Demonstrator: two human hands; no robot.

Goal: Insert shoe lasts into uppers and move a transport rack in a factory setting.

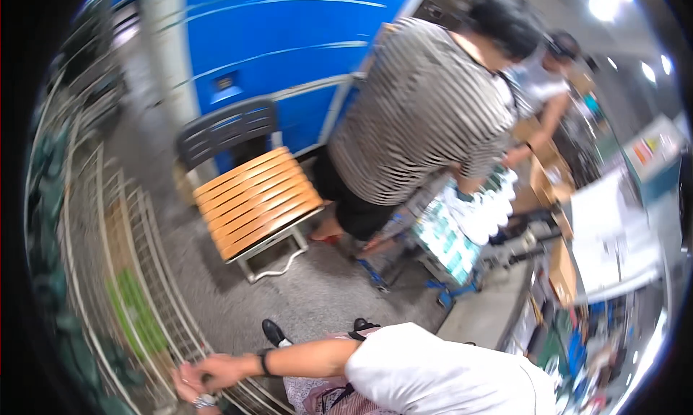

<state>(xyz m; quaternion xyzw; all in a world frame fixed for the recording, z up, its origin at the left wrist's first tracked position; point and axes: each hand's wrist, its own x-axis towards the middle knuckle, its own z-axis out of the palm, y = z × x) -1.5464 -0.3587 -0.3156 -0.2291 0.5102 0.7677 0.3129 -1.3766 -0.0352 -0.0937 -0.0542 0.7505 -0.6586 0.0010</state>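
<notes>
My right hand (pixel 222 370), a black band on its wrist, reaches across to the lower left from a white sleeve. Its fingers are curled in beside my left hand (pixel 186 387), and what lies in them, if anything, is blurred. A metal watch (pixel 205 400) sits on the left wrist near the lower edge; the left fingers are smeared and partly covered. Both hands are over the rim of a white wire cage (pixel 148 285), which has a bright green patch (pixel 133 310) inside it.
A chair with a wooden slatted seat (pixel 258 202) stands by a blue panel (pixel 281 25). A person in a striped shirt (pixel 426 112) bends over a cart with white and green goods (pixel 451 242); another person (pixel 541 83) reaches in beyond. Cardboard boxes (pixel 552 173) are at the right.
</notes>
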